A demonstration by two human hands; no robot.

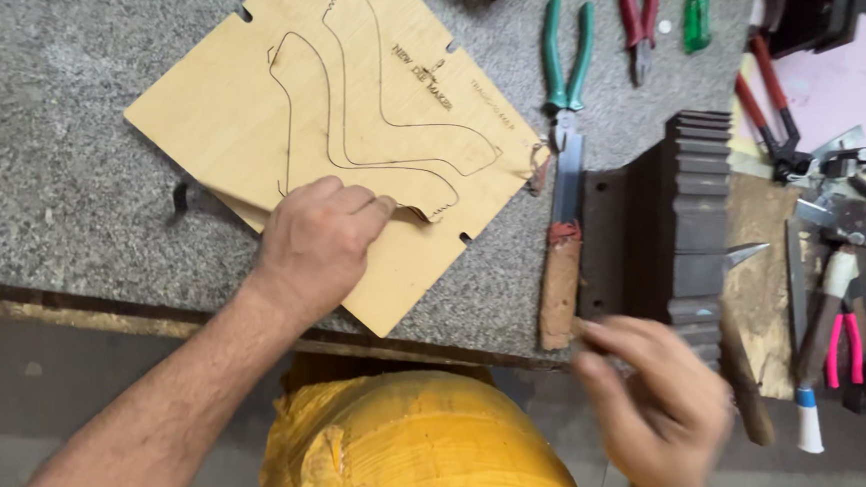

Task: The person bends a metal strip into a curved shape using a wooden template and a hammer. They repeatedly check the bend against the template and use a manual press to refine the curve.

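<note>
Plywood template [339, 138], shoe outlines cut

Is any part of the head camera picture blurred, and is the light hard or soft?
In the head view, the right hand is smeared by motion blur, fingers indistinct; the left hand on the plywood board is sharp, as are the cut lines. Light looks soft and even: only a faint shadow under the board's edge, no glare on the stone table.
</note>
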